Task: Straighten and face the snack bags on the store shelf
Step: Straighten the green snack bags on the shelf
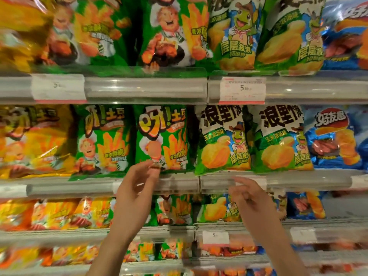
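Several store shelves filled with snack bags are seen, all somewhat blurred. On the middle shelf (139,183), bags stand upright in a row along the front edge: yellow bags (33,140) at the left end, then two green fries bags, two frog-print bags, and a blue bag (334,136) at the right end.

The left hand (137,184) is raised to the front edge of the middle shelf, at the bottom of the right green fries bag (161,136). Its fingertips (153,165) are brought together at the lower edge of that bag; whether the grip is actually closed on the bag cannot be told, because of blur. The left green fries bag (103,140) stands just beside it, front outward.

The right hand (249,196) is held in front of the shelf's price rail (298,182), below the left frog-print bag (223,140). Its fingers (241,180) are loosely curled and nothing is grasped; the grip is released. The right frog-print bag (282,140) stands touching its neighbour, and both lean slightly forward over the front edge.

On the upper shelf, a price tag (243,90) is clipped to the rail below more frog-print bags.
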